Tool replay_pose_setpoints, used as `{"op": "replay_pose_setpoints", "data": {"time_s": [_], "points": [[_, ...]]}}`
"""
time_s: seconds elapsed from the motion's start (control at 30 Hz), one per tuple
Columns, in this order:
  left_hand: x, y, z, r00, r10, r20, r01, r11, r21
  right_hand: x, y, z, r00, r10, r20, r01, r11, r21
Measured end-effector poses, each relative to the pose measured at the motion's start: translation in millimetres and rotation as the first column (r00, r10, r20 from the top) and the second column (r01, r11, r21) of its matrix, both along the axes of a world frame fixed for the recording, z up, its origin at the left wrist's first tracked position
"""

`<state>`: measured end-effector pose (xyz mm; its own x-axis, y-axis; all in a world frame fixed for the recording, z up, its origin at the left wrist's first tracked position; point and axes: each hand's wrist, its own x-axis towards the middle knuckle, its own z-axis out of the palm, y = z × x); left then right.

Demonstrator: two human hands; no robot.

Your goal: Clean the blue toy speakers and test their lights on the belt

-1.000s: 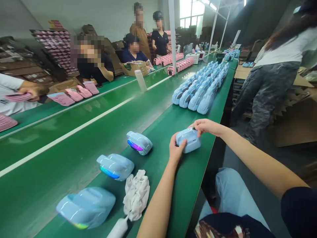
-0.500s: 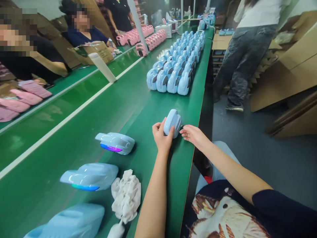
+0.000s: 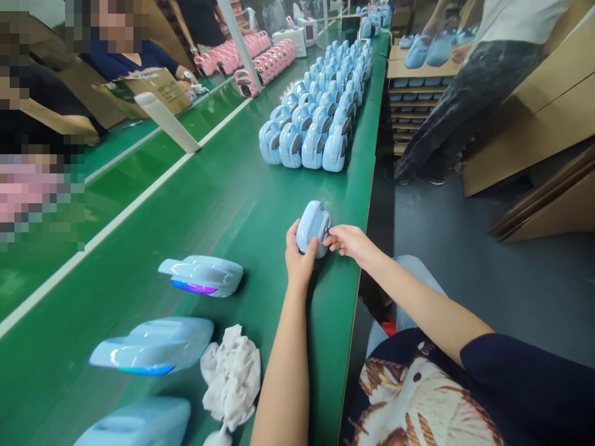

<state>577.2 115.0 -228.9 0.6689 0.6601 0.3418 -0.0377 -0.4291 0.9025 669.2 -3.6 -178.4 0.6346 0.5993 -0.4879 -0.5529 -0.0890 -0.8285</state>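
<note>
My left hand (image 3: pixel 300 259) is wrapped round a glossy light-blue plastic device (image 3: pixel 312 228), thumb on the near side, holding it tilted above the green bench. At the device's right side, my right hand (image 3: pixel 349 243) pinches a small dark piece (image 3: pixel 327 231) between thumb and fingertips. Its kind is too small to make out, and I cannot tell whether it sits in the device or only touches it. Left of my forearm lies a crumpled white cloth (image 3: pixel 232 375). Beyond it, a blue device (image 3: pixel 204 275) rests on its side with a purple-blue lit strip.
Two more blue devices, one (image 3: pixel 158 347) behind another (image 3: pixel 139 424), lie at the lower left. Rows of blue devices (image 3: pixel 290 145) stand farther along the green bench (image 3: pixel 223 210). Pink devices (image 3: pixel 267 65) line the far side, near co-workers. Cardboard (image 3: pixel 515 136) leans at the right.
My right hand has moved in against the device, bringing the small dark piece to its side. A person at the right now holds blue devices over the stacked trays. The view has shifted slightly.
</note>
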Motion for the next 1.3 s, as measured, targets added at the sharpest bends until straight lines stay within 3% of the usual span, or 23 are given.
{"op": "replay_pose_setpoints", "data": {"time_s": [0.57,0.87,1.07,1.3], "points": [[2.0,-1.4,3.9,1.000,0.012,-0.002,-0.012,1.000,0.014,7.3,-0.9,-4.5,0.984,0.046,-0.172,-0.030,0.995,0.096],[0.1,-1.9,4.2,1.000,0.007,-0.001,-0.007,1.000,0.000,6.3,-0.3,2.9,0.999,0.051,-0.018,-0.051,0.998,-0.024],[-0.3,0.1,1.2,0.998,0.045,-0.052,-0.048,0.997,-0.059,6.0,0.8,-3.1,0.991,0.085,0.099,-0.080,0.995,-0.060],[-0.7,0.3,0.7,0.997,0.041,-0.060,-0.043,0.998,-0.038,9.0,0.1,-2.1,0.997,0.070,0.027,-0.069,0.997,-0.032]]}}
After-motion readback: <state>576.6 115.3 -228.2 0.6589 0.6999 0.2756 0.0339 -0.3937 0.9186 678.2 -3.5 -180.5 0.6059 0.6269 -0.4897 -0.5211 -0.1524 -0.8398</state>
